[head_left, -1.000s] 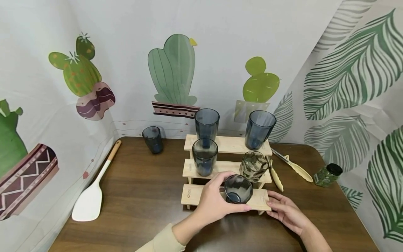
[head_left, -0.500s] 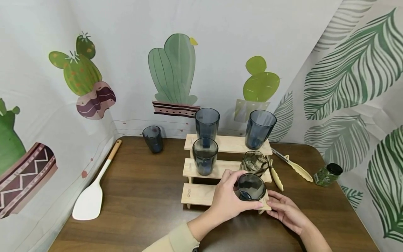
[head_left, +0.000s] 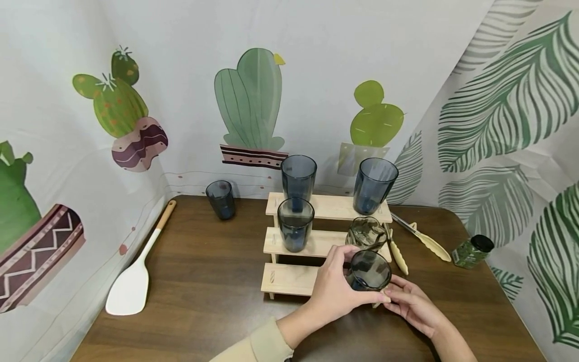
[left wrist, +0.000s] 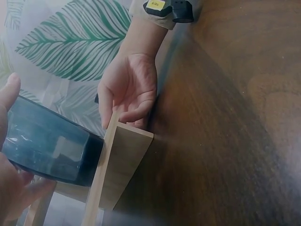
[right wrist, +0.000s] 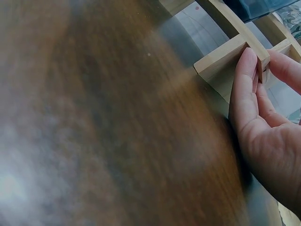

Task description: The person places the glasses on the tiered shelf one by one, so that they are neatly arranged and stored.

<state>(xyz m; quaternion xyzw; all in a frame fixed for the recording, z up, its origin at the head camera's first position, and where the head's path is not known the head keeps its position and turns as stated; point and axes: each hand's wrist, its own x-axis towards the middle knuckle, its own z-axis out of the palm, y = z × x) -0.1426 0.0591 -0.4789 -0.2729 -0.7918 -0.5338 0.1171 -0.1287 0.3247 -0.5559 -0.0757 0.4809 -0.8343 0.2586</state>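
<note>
My left hand [head_left: 332, 286] grips a blue-grey drinking glass [head_left: 372, 270] at the right end of the lowest step of a three-tier wooden rack [head_left: 289, 279]. In the left wrist view the base of the glass [left wrist: 56, 143] meets the board. At that same end my right hand [head_left: 415, 305] pinches the board's edge; the right wrist view shows its thumb and fingers on either side of the wood. A tall blue glass [head_left: 295, 226] and a wavy clear glass [head_left: 365, 232] stand on the middle step. Two blue glasses, left [head_left: 298, 177] and right [head_left: 374, 186], occupy the top step.
A smaller blue glass [head_left: 220, 200] stands at the table's back left. Along the left edge lies a white spatula [head_left: 131, 281] with a wooden handle. Right of the rack are tongs [head_left: 427, 244] with cream tips and a green jar [head_left: 472, 250] with a black lid.
My left hand has slid the glass rightward along the lowest step, from near its middle to its right end. My right hand stays at the board's end.
</note>
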